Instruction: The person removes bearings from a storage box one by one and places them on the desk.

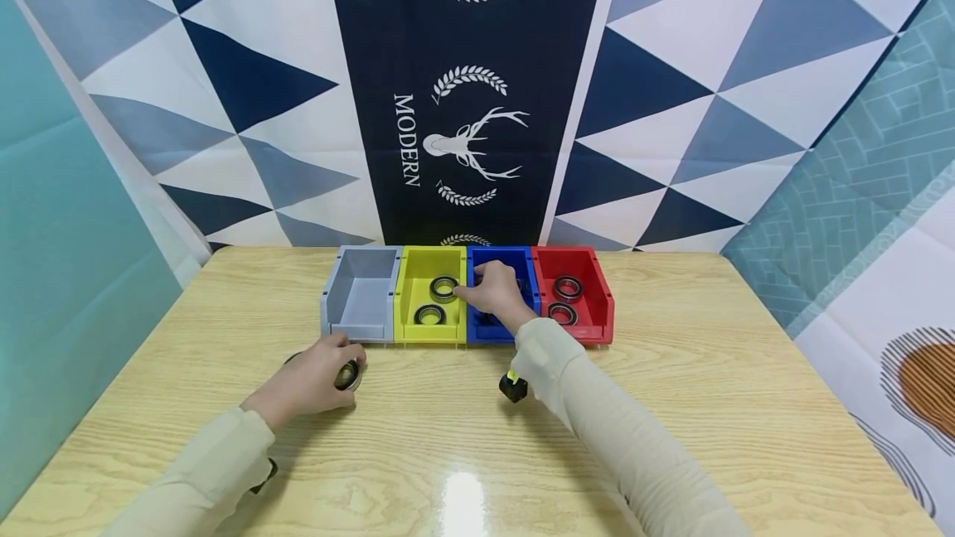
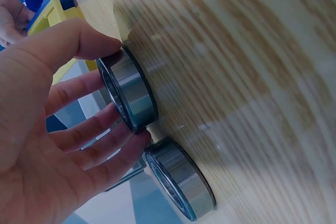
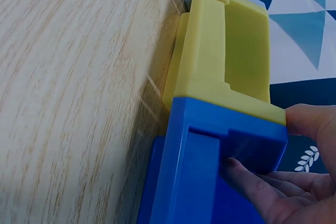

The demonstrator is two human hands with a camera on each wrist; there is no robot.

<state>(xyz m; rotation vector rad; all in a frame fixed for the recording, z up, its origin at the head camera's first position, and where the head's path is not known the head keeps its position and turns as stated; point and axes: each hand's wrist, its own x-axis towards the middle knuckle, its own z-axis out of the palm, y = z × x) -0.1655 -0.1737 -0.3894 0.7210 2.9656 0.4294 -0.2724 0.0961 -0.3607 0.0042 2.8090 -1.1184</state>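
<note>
Gripping a steel bearing (image 2: 128, 90) on edge between thumb and fingers, the left hand (image 1: 313, 382) rests on the counter (image 1: 709, 404) just before the grey bin (image 1: 363, 292), nearer it than the right hand (image 1: 496, 292), whose relaxed fingers reach into the blue bin (image 3: 210, 156).

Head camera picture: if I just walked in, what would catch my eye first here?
Probably the row of four bins at the table's far edge: grey bin, yellow bin, blue bin and red bin, with black ring bearings in the yellow and red ones. The right hand reaches into the blue bin, while the left hand pinches a steel bearing on the wooden table.
</note>
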